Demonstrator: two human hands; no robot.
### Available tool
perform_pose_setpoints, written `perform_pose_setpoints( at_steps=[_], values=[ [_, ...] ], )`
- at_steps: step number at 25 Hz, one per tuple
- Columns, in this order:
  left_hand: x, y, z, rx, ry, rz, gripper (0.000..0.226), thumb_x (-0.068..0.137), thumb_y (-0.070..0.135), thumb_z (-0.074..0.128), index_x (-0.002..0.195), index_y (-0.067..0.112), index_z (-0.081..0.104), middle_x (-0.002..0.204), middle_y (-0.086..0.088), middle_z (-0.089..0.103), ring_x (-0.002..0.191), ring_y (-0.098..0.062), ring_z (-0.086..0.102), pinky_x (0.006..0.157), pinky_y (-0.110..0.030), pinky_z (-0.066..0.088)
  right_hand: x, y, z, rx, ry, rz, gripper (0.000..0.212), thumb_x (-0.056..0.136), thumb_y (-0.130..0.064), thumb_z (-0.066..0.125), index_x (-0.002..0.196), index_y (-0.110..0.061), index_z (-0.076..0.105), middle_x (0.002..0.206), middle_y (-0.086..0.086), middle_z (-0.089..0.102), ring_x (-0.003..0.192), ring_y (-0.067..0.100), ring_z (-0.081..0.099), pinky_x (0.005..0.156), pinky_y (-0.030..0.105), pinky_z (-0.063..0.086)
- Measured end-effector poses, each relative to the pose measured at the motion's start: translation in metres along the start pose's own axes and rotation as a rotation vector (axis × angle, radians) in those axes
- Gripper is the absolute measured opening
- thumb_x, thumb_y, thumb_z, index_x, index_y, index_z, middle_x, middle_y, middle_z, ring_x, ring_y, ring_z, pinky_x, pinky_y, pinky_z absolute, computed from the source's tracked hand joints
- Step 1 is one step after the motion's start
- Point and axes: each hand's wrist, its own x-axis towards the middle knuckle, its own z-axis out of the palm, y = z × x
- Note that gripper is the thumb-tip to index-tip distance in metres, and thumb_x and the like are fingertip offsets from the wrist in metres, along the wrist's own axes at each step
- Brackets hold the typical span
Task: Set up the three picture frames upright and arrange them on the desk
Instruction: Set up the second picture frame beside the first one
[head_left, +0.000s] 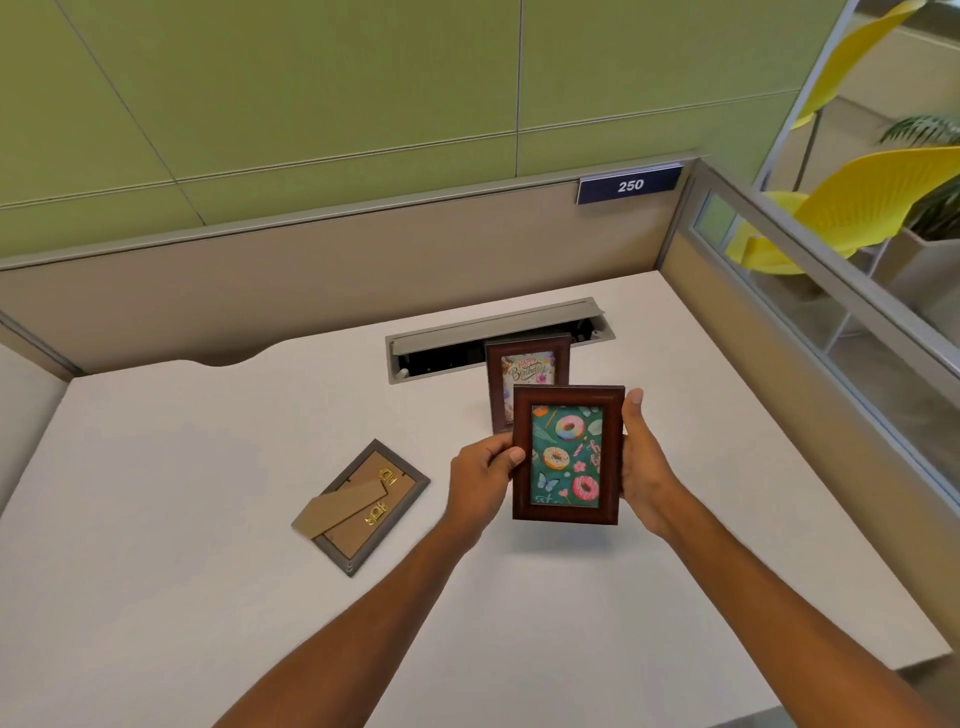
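Both hands clamp the doughnut frame (567, 454) upright above the desk (156, 493), left hand (480, 480) on its left edge, right hand (641, 457) on its right, birthday frame (525, 374) standing behind near the back edge, grey frame (361, 506) face-down mid-desk.

The donut frame (568, 454) covers the lower part of the birthday frame (525, 371) behind it; the grey frame (361, 506) lies face down, its picture unseen
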Motion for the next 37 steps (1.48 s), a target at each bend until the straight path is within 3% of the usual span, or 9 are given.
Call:
perform_pose_setpoints(
  at_steps=[6,11,14,17,24,26,30,37],
  values=[
    [0.028,0.013,0.067,-0.043,-0.056,-0.006,0.022,0.106,0.014,0.063,0.121,0.013,0.080,0.113,0.001,0.082,0.106,-0.017,0.078,0.085,-0.032,0.067,0.029,-0.009,-0.065,0.078,0.030,-0.011,0.096,0.091,-0.091,0.022,0.130,-0.022,0.077,0.120,0.010,0.082,0.110,0.034,0.080,0.106,0.055,0.058],
    [0.051,0.022,0.110,-0.066,-0.055,-0.055,0.032,0.104,0.021,0.068,0.135,0.015,0.073,0.120,0.001,0.079,0.116,-0.018,0.075,0.095,-0.040,0.067,0.056,-0.021,-0.100,0.130,0.097,-0.018,0.090,0.094,-0.089,0.020,0.124,-0.027,0.078,0.118,0.009,0.083,0.104,0.030,0.082,0.093,0.047,0.062],
    [0.057,0.029,0.126,-0.050,-0.078,-0.044,0.035,0.107,0.017,0.063,0.142,0.017,0.068,0.129,0.002,0.077,0.122,-0.013,0.072,0.097,-0.030,0.065,0.072,-0.028,-0.112,0.157,0.108,-0.004,0.092,0.093,-0.090,0.020,0.119,-0.026,0.080,0.113,0.010,0.084,0.101,0.031,0.083,0.087,0.045,0.063],
    [0.065,0.038,0.138,-0.070,-0.111,-0.046,0.041,0.110,0.008,0.056,0.148,0.020,0.064,0.132,0.006,0.075,0.119,-0.005,0.071,0.090,-0.016,0.062,0.091,-0.035,-0.116,0.172,0.105,0.011,0.095,0.091,-0.092,0.020,0.116,-0.024,0.081,0.109,0.011,0.085,0.098,0.032,0.083,0.087,0.047,0.064],
    [0.097,0.046,0.151,0.016,-0.207,-0.074,0.055,0.109,-0.002,0.050,0.159,0.022,0.050,0.140,0.009,0.066,0.129,-0.008,0.061,0.086,-0.008,0.057,0.139,-0.043,-0.121,0.188,0.109,0.031,0.093,0.093,-0.090,0.020,0.121,-0.025,0.080,0.113,0.010,0.084,0.100,0.031,0.083,0.084,0.045,0.065],
    [0.109,0.047,0.153,0.061,-0.237,-0.082,0.059,0.108,-0.001,0.052,0.161,0.026,0.046,0.148,0.008,0.063,0.135,-0.006,0.057,0.091,-0.010,0.055,0.152,-0.043,-0.122,0.205,0.102,0.036,0.092,0.093,-0.090,0.021,0.123,-0.025,0.079,0.117,0.011,0.083,0.104,0.033,0.082,0.091,0.050,0.065],
    [0.131,0.041,0.159,0.104,-0.229,-0.093,0.065,0.107,0.001,0.055,0.164,0.030,0.041,0.156,0.008,0.059,0.143,-0.009,0.053,0.110,-0.032,0.054,0.174,-0.042,-0.124,0.240,0.105,0.044,0.094,0.091,-0.092,0.025,0.127,-0.024,0.078,0.121,0.011,0.082,0.110,0.036,0.079,0.103,0.060,0.059],
    [0.146,0.038,0.167,0.137,-0.222,-0.089,0.068,0.107,0.002,0.055,0.166,0.031,0.036,0.149,0.013,0.058,0.135,-0.004,0.050,0.108,-0.029,0.052,0.194,-0.038,-0.127,0.281,0.126,0.025,0.092,0.092,-0.091,0.027,0.130,-0.024,0.077,0.123,0.011,0.081,0.113,0.037,0.078,0.106,0.063,0.056]
  ],
)
